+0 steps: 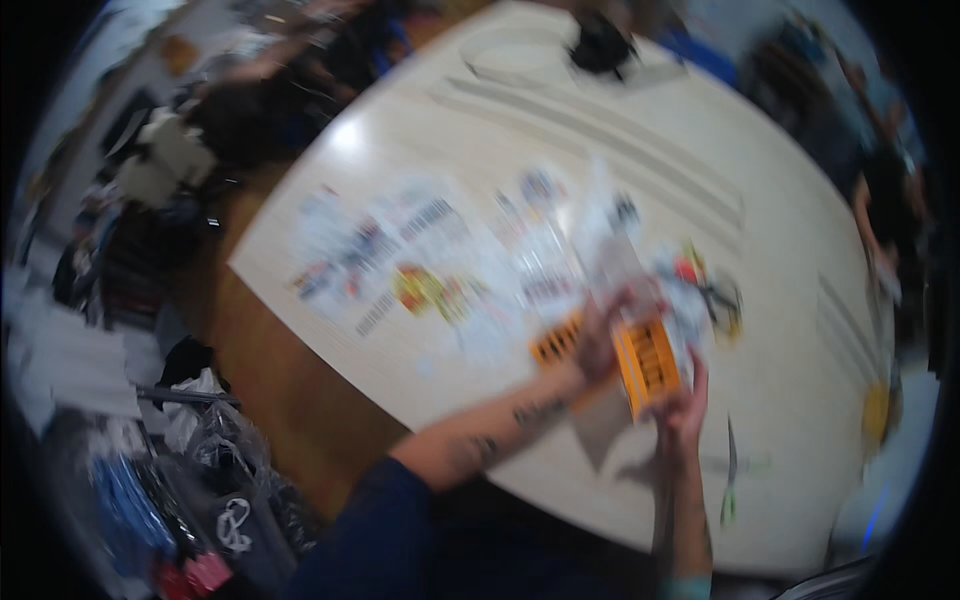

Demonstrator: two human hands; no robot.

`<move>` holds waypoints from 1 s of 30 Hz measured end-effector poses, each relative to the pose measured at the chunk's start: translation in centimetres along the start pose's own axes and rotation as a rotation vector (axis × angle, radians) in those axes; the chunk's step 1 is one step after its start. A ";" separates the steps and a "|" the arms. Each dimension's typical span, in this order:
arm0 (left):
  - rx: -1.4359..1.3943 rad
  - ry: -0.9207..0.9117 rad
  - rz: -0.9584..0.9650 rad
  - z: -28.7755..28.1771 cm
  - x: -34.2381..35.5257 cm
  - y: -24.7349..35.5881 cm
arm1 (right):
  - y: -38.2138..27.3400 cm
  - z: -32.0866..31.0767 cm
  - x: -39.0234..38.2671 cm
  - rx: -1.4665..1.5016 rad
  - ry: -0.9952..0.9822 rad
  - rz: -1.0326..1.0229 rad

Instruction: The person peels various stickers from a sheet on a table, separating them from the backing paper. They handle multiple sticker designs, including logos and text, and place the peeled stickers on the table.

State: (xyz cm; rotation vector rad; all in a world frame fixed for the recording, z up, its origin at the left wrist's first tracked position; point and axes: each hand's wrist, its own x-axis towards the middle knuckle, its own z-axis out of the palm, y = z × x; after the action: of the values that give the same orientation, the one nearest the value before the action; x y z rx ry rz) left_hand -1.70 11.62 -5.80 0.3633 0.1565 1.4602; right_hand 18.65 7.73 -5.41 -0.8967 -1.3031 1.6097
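Note:
Both hands are over the table [300, 280], blurred by motion. My left hand [600, 335] grips a pale translucent sheet or bag at the left edge of an orange packet [648, 368] with dark markings. My right hand [683, 410] holds that packet from its lower right. Another orange piece [550, 342] lies just left of my left hand. Blurred pale printed packets [430, 220] are spread farther back, with a yellow one [420, 290] among them. Green-handled scissors [728, 500] lie right of my right hand. A dark looped item [722, 305] rests beyond it.
Bagged clothes [135, 510] and other goods stand at the lower left, beside a wooden floor [250, 370]. A black object [600, 45] sits on the table's far end. Another person [885, 220] is at the right; blurred people [280, 50] are at the back left.

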 end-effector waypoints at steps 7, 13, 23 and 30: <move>0.132 0.306 0.258 4.9 -0.3 1.4 | -0.9 4.6 -1.2 -0.493 0.145 -0.392; 0.220 0.237 0.170 5.0 -1.3 0.1 | 0.1 3.4 -2.1 -0.555 0.286 -0.666; 0.341 -0.153 0.034 4.3 -1.4 -2.4 | -1.5 0.9 -0.8 -0.039 0.448 -0.269; 0.751 0.141 -0.079 2.1 -1.8 -3.1 | -2.1 1.1 -0.9 0.130 0.348 -0.040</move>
State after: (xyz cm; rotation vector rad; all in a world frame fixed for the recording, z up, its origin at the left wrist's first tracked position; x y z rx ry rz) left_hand 1.71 9.36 -5.10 0.8480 0.8340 1.3064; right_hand 18.36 6.70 -3.14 -1.0109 -0.9581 1.4133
